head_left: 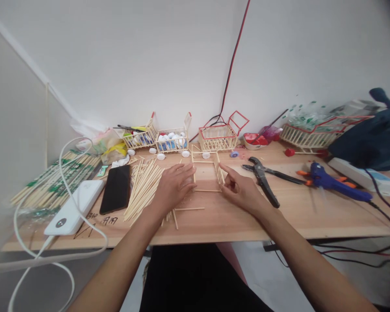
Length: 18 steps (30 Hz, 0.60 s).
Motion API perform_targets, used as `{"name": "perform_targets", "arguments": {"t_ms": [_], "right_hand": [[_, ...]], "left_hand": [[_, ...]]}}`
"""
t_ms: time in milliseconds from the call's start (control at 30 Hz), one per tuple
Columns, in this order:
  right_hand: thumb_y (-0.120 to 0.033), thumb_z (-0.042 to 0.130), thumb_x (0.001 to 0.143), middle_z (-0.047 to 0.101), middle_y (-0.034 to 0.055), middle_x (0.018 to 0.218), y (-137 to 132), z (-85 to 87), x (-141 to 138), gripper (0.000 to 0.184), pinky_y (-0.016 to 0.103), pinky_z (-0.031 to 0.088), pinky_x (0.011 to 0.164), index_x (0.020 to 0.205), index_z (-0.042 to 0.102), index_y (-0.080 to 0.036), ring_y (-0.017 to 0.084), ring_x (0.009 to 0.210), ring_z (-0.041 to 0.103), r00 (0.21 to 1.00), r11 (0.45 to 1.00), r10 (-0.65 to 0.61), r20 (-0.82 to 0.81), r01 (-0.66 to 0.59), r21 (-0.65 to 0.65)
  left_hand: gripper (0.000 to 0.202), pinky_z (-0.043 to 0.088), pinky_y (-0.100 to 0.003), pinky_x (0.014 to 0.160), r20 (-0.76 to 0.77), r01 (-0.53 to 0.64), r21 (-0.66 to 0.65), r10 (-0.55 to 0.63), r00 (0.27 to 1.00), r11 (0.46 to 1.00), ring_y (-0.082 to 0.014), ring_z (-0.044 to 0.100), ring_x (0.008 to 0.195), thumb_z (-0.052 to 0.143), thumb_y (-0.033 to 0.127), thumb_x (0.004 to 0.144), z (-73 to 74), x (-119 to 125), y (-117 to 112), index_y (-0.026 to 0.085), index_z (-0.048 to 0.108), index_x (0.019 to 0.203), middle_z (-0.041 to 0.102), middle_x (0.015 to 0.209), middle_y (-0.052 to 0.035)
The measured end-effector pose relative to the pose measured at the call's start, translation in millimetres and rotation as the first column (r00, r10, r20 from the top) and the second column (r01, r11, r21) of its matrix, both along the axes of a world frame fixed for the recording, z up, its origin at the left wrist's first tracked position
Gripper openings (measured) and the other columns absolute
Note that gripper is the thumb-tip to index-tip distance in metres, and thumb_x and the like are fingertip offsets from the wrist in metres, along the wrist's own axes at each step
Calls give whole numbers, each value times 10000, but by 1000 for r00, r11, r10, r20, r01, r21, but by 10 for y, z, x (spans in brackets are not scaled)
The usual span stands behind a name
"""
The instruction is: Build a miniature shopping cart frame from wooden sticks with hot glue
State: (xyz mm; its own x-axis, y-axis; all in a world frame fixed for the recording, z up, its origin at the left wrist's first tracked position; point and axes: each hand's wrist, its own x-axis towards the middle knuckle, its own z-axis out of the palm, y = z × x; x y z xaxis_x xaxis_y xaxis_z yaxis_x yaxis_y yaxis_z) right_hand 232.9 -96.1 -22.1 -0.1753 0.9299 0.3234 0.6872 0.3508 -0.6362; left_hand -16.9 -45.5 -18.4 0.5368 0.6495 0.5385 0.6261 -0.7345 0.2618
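A small frame of thin wooden sticks (207, 190) stands on the table between my hands. My left hand (175, 184) is at its left side, the fingers bent over and the thumb low against the sticks; part of that side is hidden. At the right side, my right hand (242, 188) has its index finger and thumb on the barred panel (220, 171), its other fingers curled in. Loose cut sticks (144, 186) lie in a pile left of my left hand, and a few more (190, 209) are just below it.
Behind stand stick carts, one with red edges (216, 136), one holding white and blue pieces (172, 141). Black-handled cutters (263, 182) and a blue glue gun (339, 184) lie right. A phone (115, 189), white power bank (74, 208) with looping cable, and bagged sticks (58, 182) are left.
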Motion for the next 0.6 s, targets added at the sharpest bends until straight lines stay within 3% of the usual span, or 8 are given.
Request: {"name": "perform_targets", "arguments": {"t_ms": [600], "right_hand": [[-283,521,863,593,-22,719,-5,1,3,644,230,422,593,1466,335,-153,114,590,520,1000,1000,2,19,-1,-12]], "left_hand": [[421,430,-476,1004,-24,7,35,-7,1000,999,-286,518,1224,638,312,843,3,-2,1,213,593,1250,612,1304,-84]]}}
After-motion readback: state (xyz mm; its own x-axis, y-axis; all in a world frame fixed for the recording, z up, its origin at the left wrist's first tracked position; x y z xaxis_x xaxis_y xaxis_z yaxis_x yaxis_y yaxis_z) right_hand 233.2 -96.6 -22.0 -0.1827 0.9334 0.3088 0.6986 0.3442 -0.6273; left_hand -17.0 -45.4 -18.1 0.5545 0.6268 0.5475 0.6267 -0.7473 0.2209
